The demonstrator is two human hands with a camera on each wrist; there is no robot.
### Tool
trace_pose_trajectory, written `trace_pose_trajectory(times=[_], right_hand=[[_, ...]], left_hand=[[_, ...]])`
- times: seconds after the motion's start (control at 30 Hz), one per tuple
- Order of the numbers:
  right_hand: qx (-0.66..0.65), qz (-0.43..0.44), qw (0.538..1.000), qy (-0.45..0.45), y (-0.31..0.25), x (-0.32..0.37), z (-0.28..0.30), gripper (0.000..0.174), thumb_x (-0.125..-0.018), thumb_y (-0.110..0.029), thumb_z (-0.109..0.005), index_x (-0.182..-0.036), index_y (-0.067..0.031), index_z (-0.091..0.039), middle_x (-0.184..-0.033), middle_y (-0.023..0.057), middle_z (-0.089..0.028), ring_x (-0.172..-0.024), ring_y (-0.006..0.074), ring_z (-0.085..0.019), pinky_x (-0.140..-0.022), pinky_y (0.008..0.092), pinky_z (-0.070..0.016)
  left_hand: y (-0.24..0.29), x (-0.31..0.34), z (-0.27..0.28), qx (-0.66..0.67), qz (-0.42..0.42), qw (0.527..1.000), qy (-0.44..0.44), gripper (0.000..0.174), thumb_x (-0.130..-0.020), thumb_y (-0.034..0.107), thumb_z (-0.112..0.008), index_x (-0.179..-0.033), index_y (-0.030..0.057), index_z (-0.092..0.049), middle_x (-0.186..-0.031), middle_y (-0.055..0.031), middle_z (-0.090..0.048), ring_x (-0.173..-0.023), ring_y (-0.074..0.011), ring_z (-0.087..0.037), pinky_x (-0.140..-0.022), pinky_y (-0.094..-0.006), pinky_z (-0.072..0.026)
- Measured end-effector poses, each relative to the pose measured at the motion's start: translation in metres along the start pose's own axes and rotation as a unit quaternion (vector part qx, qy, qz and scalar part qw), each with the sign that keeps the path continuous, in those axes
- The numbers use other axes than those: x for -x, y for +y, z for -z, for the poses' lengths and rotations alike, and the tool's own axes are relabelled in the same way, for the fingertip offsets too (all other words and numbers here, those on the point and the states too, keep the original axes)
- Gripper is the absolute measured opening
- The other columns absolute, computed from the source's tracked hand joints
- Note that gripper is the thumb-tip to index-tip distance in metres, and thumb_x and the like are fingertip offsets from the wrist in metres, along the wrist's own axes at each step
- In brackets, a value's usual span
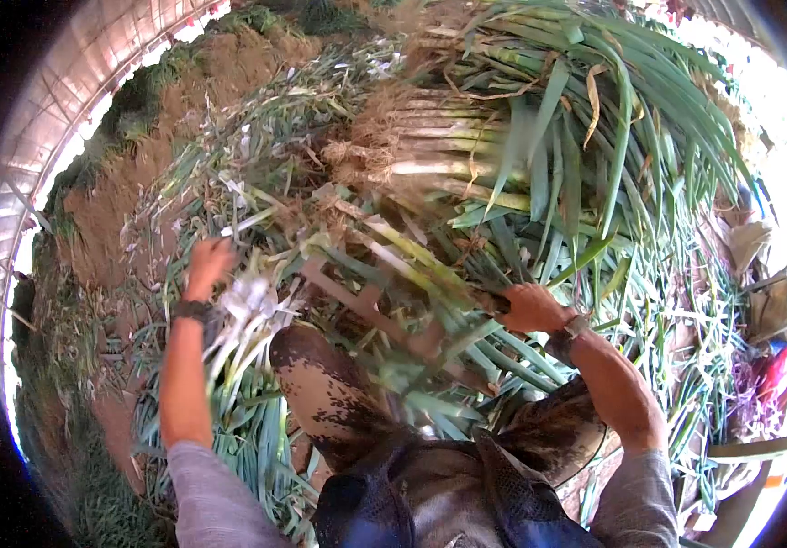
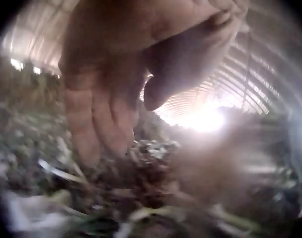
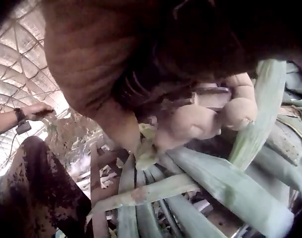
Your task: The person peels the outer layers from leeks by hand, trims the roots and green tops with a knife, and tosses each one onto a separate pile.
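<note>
My right hand [image 1: 535,308] grips a leek [image 1: 409,262] at its green upper part, in front of my knees. The white stalk and root end slant up and left from it. In the right wrist view, thumb and fingers [image 3: 190,121] close round green leaf, and a flat greyish piece [image 3: 210,97] shows between the curled fingers. My left hand [image 1: 211,265] is off to the left, blurred, beside a bunch of pale, stripped leeks [image 1: 249,306]. Its fingers [image 2: 106,119] hang loosely straight in the left wrist view, with nothing held, over leaf scraps and a blurred brown root mass.
A big pile of untrimmed leeks [image 1: 448,137] lies ahead, roots left and leaves right. A brown wooden frame [image 1: 357,301] stands between my knees. Leaf trimmings [image 1: 265,110] cover the ground around. A red and purple bundle [image 1: 763,384] lies far right.
</note>
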State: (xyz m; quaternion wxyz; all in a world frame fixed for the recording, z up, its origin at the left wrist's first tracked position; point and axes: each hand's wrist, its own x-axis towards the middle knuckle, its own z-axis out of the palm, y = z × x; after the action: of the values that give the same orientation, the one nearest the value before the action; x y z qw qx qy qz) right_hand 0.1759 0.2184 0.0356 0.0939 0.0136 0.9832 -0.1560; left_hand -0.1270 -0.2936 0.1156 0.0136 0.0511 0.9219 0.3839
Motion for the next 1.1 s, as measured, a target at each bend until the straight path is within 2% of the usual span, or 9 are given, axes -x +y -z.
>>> trace_pose_trajectory(times=[0.1,0.2,0.4,0.47,0.5,0.6,0.83,0.9,1.1], right_hand=[[-0.005,-0.012,1.0,0.0,-0.011,-0.012,0.003,0.032,-0.072,-0.026,-0.06,-0.092,-0.001,-0.069,-0.083,0.024,-0.068,-0.084,0.0418,-0.068,-0.076,0.0519,-0.0547],[0.021,-0.007,1.0,-0.019,-0.013,-0.019,0.002,0.032,-0.071,-0.023,-0.06,-0.092,-0.001,-0.069,-0.086,0.0239,-0.069,-0.087,0.0418,-0.068,-0.078,0.0516,-0.0546],[0.003,-0.04,0.999,-0.008,-0.015,-0.018,0.009,0.042,-0.075,-0.036,-0.065,-0.103,-0.0063,-0.069,-0.091,0.0213,-0.068,-0.09,0.04,-0.065,-0.084,0.0486,-0.0506],[0.011,-0.044,0.998,-0.034,-0.021,-0.016,0.021,0.039,-0.075,-0.034,-0.065,-0.102,-0.0062,-0.069,-0.09,0.021,-0.068,-0.09,0.0404,-0.065,-0.083,0.0491,-0.0505],[-0.005,-0.043,0.999,-0.016,-0.023,-0.014,0.023,0.038,-0.075,-0.034,-0.065,-0.102,-0.0059,-0.069,-0.089,0.021,-0.068,-0.09,0.0408,-0.065,-0.083,0.0493,-0.0505],[-0.027,-0.037,0.999,0.007,-0.026,-0.014,0.024,0.036,-0.076,-0.032,-0.065,-0.101,-0.0054,-0.069,-0.09,0.0217,-0.068,-0.089,0.0414,-0.065,-0.082,0.0503,-0.0504],[-0.03,-0.028,0.998,0.039,-0.017,-0.021,0.015,0.037,-0.082,-0.036,-0.065,-0.105,-0.0075,-0.069,-0.085,0.0207,-0.068,-0.082,0.0405,-0.066,-0.076,0.0496,-0.0517],[-0.035,-0.025,0.997,0.06,-0.017,-0.019,0.015,0.037,-0.083,-0.037,-0.064,-0.106,-0.0085,-0.069,-0.083,0.0199,-0.068,-0.08,0.0404,-0.066,-0.074,0.0492,-0.0521],[-0.031,-0.032,0.995,0.09,-0.021,-0.005,0.025,0.032,-0.084,-0.032,-0.066,-0.107,-0.0104,-0.067,-0.076,0.019,-0.067,-0.075,0.0394,-0.066,-0.067,0.0485,-0.0528]], left_hand=[[0.095,0.041,-0.082,0.16,0.056,0.97,-0.173,0.034,-0.094,0.031,-0.061,-0.107,0.0002,-0.064,-0.097,-0.0139,-0.071,-0.075,-0.0225,-0.071,-0.064,-0.032,-0.0597],[0.086,0.022,-0.174,0.246,0.009,0.907,-0.341,0.03,-0.092,0.023,-0.062,-0.11,-0.0005,-0.061,-0.096,-0.0163,-0.07,-0.076,-0.0233,-0.071,-0.065,-0.0335,-0.0603],[0.067,0.042,-0.317,0.291,0.12,0.947,-0.061,0.038,-0.089,0.021,-0.067,-0.113,-0.006,-0.056,-0.096,-0.0158,-0.065,-0.079,-0.0261,-0.059,-0.072,-0.0426,-0.0458],[0.073,0.037,-0.331,0.174,0.214,0.961,0.033,0.035,-0.089,0.021,-0.067,-0.108,-0.0078,-0.057,-0.096,-0.0174,-0.065,-0.08,-0.0248,-0.058,-0.071,-0.0452,-0.0439],[0.092,0.046,-0.304,0.234,0.237,0.937,-0.105,0.042,-0.089,0.022,-0.067,-0.116,-0.0078,-0.053,-0.11,-0.0188,-0.061,-0.089,-0.0255,-0.057,-0.073,-0.0461,-0.0451],[0.086,0.042,-0.311,0.229,0.24,0.936,-0.12,0.048,-0.089,0.024,-0.069,-0.122,-0.007,-0.051,-0.117,-0.0164,-0.057,-0.09,-0.027,-0.055,-0.076,-0.046,-0.0467],[0.084,0.05,-0.321,0.394,0.274,0.876,-0.049,0.04,-0.085,0.023,-0.072,-0.111,-0.0052,-0.062,-0.096,-0.0097,-0.065,-0.085,-0.0256,-0.06,-0.077,-0.0434,-0.0481],[0.099,0.067,-0.306,0.417,0.234,0.863,-0.163,0.072,-0.082,0.034,-0.076,-0.139,0.0015,-0.046,-0.148,-0.0176,-0.04,-0.132,-0.0323,-0.039,-0.109,-0.0513,-0.0292],[0.093,0.082,-0.317,0.568,0.127,0.78,-0.231,0.05,-0.086,0.031,-0.074,-0.127,0.0061,-0.059,-0.127,-0.0085,-0.059,-0.122,-0.0243,-0.049,-0.106,-0.0469,-0.0346]])
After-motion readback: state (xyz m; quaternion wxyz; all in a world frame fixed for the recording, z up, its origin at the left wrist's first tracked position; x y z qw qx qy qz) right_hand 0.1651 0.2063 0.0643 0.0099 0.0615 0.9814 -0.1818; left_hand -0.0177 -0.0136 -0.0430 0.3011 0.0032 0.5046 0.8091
